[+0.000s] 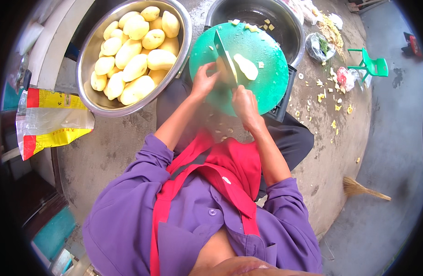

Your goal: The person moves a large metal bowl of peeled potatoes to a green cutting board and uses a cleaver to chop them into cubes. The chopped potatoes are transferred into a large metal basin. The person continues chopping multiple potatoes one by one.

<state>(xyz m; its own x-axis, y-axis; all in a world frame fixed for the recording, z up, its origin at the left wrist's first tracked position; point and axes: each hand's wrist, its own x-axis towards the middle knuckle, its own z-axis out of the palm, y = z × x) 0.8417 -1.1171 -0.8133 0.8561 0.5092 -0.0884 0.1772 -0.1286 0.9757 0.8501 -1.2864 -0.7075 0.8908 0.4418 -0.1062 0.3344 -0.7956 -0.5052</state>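
Observation:
My right hand (245,103) grips the handle of a cleaver (219,45). Its blade stands on edge over a round green cutting board (270,93). Close by the blade's left face is my left hand (204,80), thumb and fingers curved toward it. Whether these fingers hold a piece of potato cannot be made out, as the blade and blur hide the spot. A pale cut edge of potato shows along the blade's right side. Further right lies a peeled, cut potato piece (246,67), with a small cube (261,65) beside it. Several cubes (251,28) sit at the board's far rim.
Peeled potatoes (128,55) fill a steel basin (83,82) on the left. Another steel basin (299,41), with some cubes inside, stands partly under the board. Peelings (320,96) litter the floor at right, near a green plastic chair (375,65). A broom (363,188) lies farther back.

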